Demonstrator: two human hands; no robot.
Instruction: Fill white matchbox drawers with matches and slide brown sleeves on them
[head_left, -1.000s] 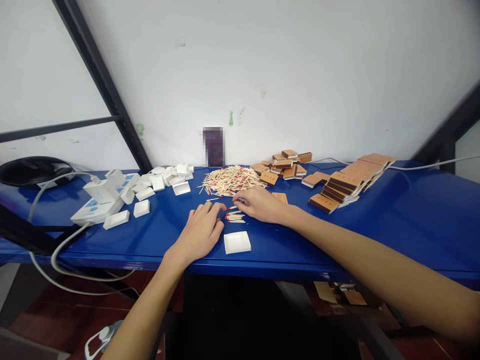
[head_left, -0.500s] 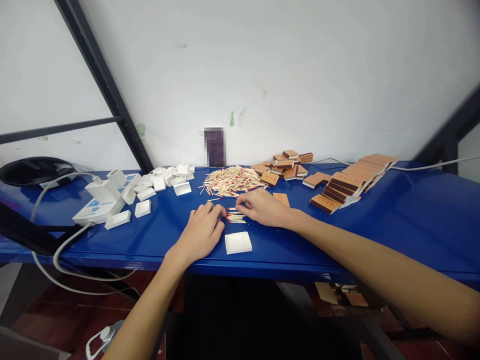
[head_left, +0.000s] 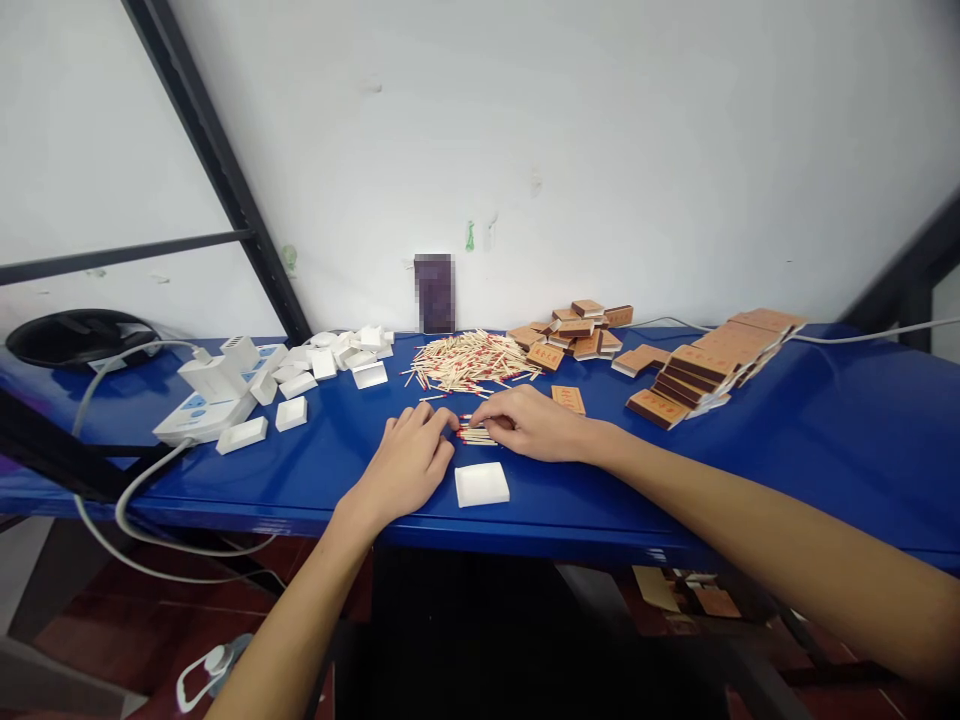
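A small row of red-headed matches (head_left: 480, 437) lies on the blue tabletop between my two hands. My left hand (head_left: 412, 452) rests palm down at the left of the row, fingers loosely apart, its index fingertip by the match heads. Over the row's right side, my right hand (head_left: 529, 425) has its index finger and thumb curled down on the matches, partly hiding them. Nearer the table's edge sits an empty white matchbox tray (head_left: 482, 485). Just behind the hands spreads a large heap of loose matches (head_left: 472, 362).
White inner trays (head_left: 322, 362) lie piled at the left beside a power strip (head_left: 202, 415) with cables. Brown matchboxes (head_left: 577, 328) are heaped behind to the right, with stacked rows of matchboxes (head_left: 705, 365) farther right. One matchbox sleeve (head_left: 568, 400) lies behind my right hand.
My right hand has shifted slightly toward me, its fingers lowering onto the row of matches. My left hand stays in nearly the same place. The whole view has moved a little.
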